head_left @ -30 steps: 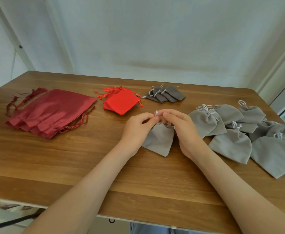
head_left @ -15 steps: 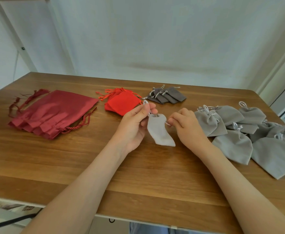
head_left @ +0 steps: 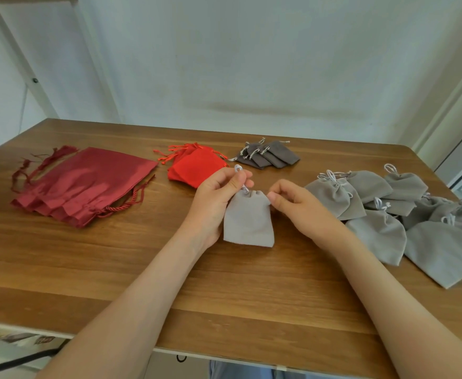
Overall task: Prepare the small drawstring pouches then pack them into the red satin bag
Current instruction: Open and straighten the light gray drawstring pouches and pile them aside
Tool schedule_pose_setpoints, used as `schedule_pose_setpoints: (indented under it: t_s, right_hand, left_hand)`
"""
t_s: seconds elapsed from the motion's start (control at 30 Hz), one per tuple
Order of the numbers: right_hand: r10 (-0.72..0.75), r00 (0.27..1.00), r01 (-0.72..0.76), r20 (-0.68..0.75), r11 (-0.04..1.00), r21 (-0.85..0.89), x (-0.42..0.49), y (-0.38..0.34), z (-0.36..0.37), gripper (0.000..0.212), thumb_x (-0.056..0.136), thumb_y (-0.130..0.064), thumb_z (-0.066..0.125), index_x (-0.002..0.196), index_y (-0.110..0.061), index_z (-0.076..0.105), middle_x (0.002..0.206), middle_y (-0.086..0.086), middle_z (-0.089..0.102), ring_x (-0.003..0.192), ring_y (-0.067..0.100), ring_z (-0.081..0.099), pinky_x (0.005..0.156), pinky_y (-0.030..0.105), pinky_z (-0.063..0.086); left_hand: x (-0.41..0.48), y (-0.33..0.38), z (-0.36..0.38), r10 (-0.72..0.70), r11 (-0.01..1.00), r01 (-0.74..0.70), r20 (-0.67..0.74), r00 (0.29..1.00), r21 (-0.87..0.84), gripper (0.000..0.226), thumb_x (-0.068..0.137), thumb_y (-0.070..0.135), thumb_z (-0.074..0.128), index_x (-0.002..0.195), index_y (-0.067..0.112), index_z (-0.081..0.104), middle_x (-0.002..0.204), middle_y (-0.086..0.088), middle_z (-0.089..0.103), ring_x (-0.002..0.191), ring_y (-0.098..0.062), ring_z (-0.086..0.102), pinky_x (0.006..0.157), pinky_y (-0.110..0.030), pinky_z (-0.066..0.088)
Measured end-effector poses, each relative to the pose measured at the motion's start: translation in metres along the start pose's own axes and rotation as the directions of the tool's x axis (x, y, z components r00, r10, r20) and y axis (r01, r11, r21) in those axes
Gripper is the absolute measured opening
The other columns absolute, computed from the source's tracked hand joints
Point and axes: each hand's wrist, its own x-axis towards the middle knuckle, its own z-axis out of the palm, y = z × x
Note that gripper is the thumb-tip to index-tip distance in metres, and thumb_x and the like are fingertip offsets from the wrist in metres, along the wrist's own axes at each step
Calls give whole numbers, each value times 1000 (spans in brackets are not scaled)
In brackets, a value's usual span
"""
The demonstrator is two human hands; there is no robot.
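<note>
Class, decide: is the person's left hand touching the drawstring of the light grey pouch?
Touching. The head view shows fingers of the left hand pinching the drawstring above the light grey pouch.

On table, satin bags left, held pouch centre, pouch pile right

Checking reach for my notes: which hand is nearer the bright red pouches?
Left. The left hand sits just in front of the bright red pouches; the right hand is farther right, across the grey pouch.

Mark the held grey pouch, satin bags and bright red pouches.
held grey pouch point(head_left: 249, 222), head view, body centre.
satin bags point(head_left: 93, 176), head view, top bag's face.
bright red pouches point(head_left: 191, 166), head view, top pouch.
</note>
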Motion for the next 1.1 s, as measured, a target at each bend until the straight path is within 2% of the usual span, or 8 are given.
schedule_pose_setpoints:
  t_s: [0.07, 0.27, 0.4, 0.5, 0.67, 0.77, 0.87, 1.1]
  right_hand:
    - [1, 999, 1, -49, 999, 45, 0, 1, -1, 17, 98, -19, 50, 82, -15, 54, 65, -5, 57, 62, 5, 54, 62, 17, 42]
    - [49, 990, -84, -129, 955, -286, -3, -1, -9, 35, 100, -35, 42, 76, -13, 57, 68, -6, 49, 66, 8, 44, 60, 22, 32]
    - [129, 979, -122, -157, 991, 56, -3, -2, -13, 36, 98, -32, 47, 66, -18, 44, 62, -5, 38, 61, 10, 36, 67, 28, 28]
    - [109, 992, -80, -57, 923, 378, 0, -4, -7, 28, 96, -18, 48, 68, -16, 50, 67, -5, 48, 71, 11, 44, 76, 32, 31]
    - [-2, 991, -72, 136, 838, 541, 1, -3, 4, 14, 92, -15, 52, 89, -9, 65, 92, 4, 65, 92, 20, 56, 83, 32, 41]
    - [-11, 995, -43, 96, 841, 540, 2, -1, 10, 14, 93, -11, 52, 93, -5, 65, 95, 9, 68, 89, 18, 63, 79, 25, 50]
    - [8, 1000, -2, -11, 876, 482, 4, 3, 19, 11, 92, -7, 56, 95, -7, 67, 96, 18, 67, 90, 21, 64, 84, 30, 50]
    - [-160, 967, 167, -197, 986, 16, 3, 5, 26, 16, 93, -9, 55, 92, -24, 62, 82, 0, 68, 80, 20, 63, 68, 30, 48]
  left_hand:
    - [2, -3, 0, 38, 999, -37, -27, 999, 40, 10, 90, 21, 59, 87, 13, 66, 75, 6, 66, 69, -6, 61, 62, -21, 51]
    - [3, -7, 1, 31, 990, -19, -85, 996, 139, 14, 92, 20, 59, 85, 12, 68, 63, 9, 62, 50, 4, 51, 48, -8, 38]
    - [5, -10, 0, -1, 979, 17, -82, 997, 203, 21, 93, 26, 58, 83, 11, 69, 62, 10, 58, 49, 3, 49, 48, -12, 37]
    - [5, -14, 0, 37, 947, -12, -71, 997, 320, 28, 94, 28, 57, 83, 6, 71, 63, 13, 60, 58, 5, 51, 58, -15, 39]
    - [6, -17, 0, 49, 935, -22, -68, 996, 353, 22, 94, 23, 58, 79, 16, 73, 62, 4, 56, 55, -1, 48, 56, -15, 39]
    - [6, -20, 0, 43, 934, -15, -71, 997, 357, 20, 93, 20, 58, 80, 20, 73, 68, 2, 63, 66, -8, 55, 68, -26, 44]
    - [6, -22, 0, 95, 878, -73, -24, 995, 474, 26, 94, 21, 55, 74, 22, 70, 61, 12, 59, 63, -4, 51, 67, -29, 40]
    - [4, -21, 3, 23, 879, -52, 68, 997, 474, 37, 97, 9, 42, 65, 19, 57, 57, 12, 46, 54, -3, 40, 59, -25, 31]
